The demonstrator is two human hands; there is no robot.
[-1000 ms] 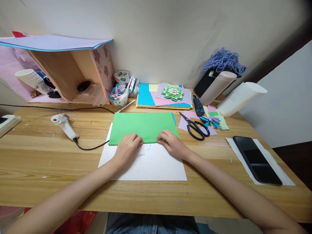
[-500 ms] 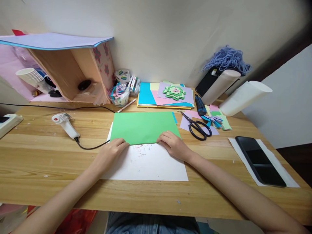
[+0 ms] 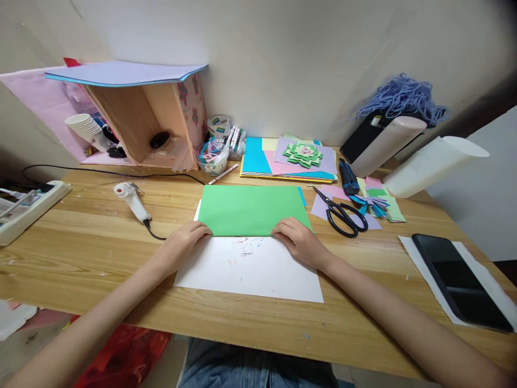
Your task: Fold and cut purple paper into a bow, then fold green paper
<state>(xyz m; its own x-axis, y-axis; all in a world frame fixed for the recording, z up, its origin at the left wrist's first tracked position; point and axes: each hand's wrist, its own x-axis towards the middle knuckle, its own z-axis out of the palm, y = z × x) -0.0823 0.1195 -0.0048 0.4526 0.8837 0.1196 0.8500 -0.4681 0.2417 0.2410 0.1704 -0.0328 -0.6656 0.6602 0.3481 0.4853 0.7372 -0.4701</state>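
Observation:
A green sheet of paper (image 3: pixel 252 210) lies over a white sheet (image 3: pixel 250 275) with small coloured marks. Its near edge runs between my two hands. My left hand (image 3: pixel 188 241) has its fingers together on the near left corner of the green sheet. Near the right end of that same edge, my right hand (image 3: pixel 299 240) presses with its fingers together. The thumbs are mostly hidden.
Black scissors (image 3: pixel 341 213), a blue cutter (image 3: pixel 348 177) and paper scraps lie to the right. Farther right is a phone (image 3: pixel 460 280). A white glue gun (image 3: pixel 133 200) and a power strip (image 3: pixel 36 207) are at left. Coloured papers (image 3: pixel 253 156) lie behind.
The camera view has shifted, so most things appear farther right. Both hands remain at the near edge of the green sheet.

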